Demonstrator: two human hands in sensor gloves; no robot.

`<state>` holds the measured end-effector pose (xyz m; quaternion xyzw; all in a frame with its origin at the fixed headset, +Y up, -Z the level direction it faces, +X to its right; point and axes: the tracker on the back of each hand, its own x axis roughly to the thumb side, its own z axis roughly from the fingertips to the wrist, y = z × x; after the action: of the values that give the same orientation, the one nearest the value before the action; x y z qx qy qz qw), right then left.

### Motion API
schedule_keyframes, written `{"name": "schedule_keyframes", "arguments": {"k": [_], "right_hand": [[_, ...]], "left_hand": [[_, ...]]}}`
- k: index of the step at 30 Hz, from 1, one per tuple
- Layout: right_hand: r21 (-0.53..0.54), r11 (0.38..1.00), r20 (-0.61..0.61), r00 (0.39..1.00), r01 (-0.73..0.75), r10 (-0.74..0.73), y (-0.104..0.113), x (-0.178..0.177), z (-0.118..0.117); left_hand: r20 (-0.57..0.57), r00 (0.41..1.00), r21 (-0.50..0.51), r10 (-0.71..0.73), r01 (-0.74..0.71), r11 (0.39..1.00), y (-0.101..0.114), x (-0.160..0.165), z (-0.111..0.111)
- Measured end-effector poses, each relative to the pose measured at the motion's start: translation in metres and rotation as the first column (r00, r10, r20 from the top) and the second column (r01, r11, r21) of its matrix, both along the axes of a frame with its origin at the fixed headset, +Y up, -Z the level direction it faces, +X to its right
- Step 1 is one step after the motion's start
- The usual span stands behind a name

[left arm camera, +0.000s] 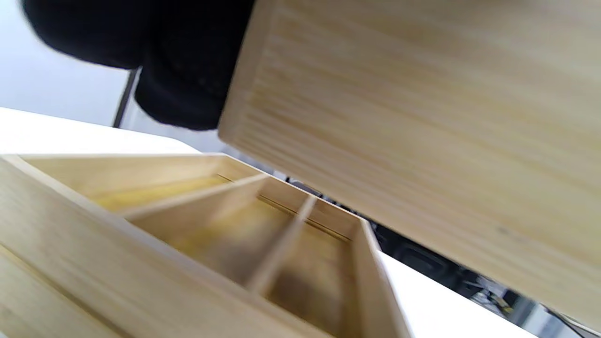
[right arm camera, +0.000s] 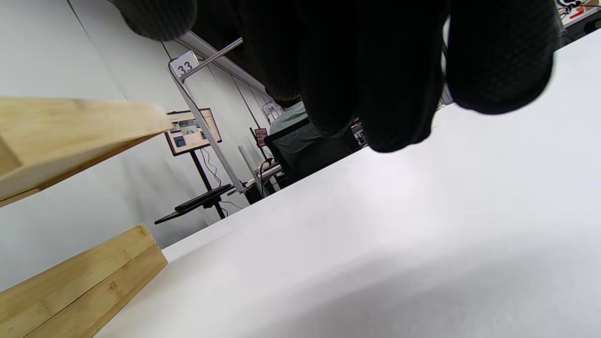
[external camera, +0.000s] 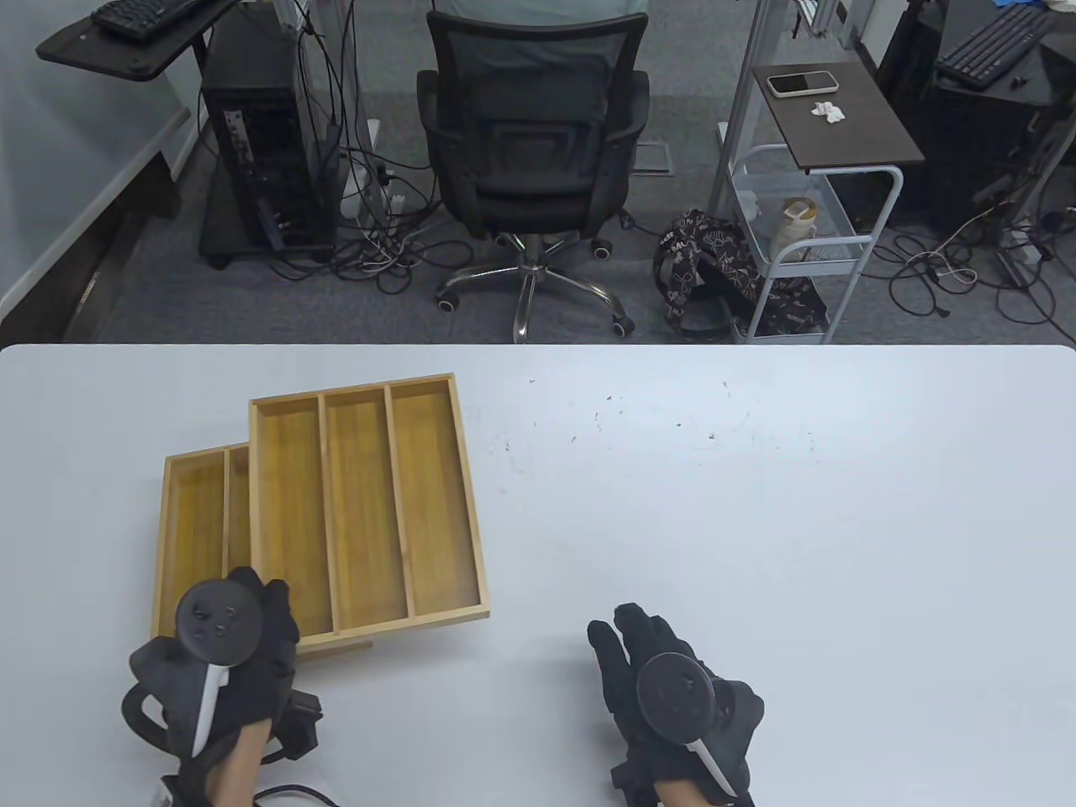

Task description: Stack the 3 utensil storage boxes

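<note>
Bamboo boxes are gathering at the table's (external camera: 756,504) near-left; the top box (external camera: 366,508), with three long compartments, is being carried in the air, offset to the right above the lower stack (external camera: 195,525). The left hand (external camera: 231,651) is gripping the top box at its near-left corner, fingers hidden beneath it, so how they are curling I cannot tell. In the left wrist view the raised box's underside (left arm camera: 422,117) is hanging clear above an open box with dividers (left arm camera: 263,244); in the right wrist view the lower stack's side (right arm camera: 80,291) is showing a seam, which I am reading as two boxes already lying one on the other, with the carried box's corner (right arm camera: 70,126) floating above.

By that judgement the task is nearing its end: two boxes are stacked, the third is hovering and still needing to be shifted left and set down squarely.

The right hand (external camera: 672,681) is holding nothing; it is lying loosely open, fingers extended, low over the table and well apart from the boxes.

Counting: three boxes, if the seam is read rightly; two hands; one table.
</note>
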<state>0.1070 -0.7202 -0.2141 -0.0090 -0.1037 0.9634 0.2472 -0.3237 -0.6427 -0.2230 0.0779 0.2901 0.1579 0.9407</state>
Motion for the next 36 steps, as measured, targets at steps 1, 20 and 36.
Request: {"name": "schedule_keyframes", "arguments": {"k": [1,20,36], "right_hand": [[-0.003,1.0,0.002,1.0,0.0,0.0,0.0,0.001,0.0],[-0.085,0.996,0.002,1.0,0.013,-0.013,-0.01,0.006,-0.008],[-0.106,0.994,-0.003,1.0,-0.001,0.001,-0.01,0.003,-0.009]], "left_hand": [[-0.012,1.0,-0.004,0.007,-0.007,1.0,0.001,-0.009,0.0],[-0.168,0.984,-0.16,0.057,-0.084,0.983,-0.041,-0.107,-0.014],[-0.222,0.972,-0.087,0.075,-0.096,0.992,-0.044,-0.104,-0.009]]}}
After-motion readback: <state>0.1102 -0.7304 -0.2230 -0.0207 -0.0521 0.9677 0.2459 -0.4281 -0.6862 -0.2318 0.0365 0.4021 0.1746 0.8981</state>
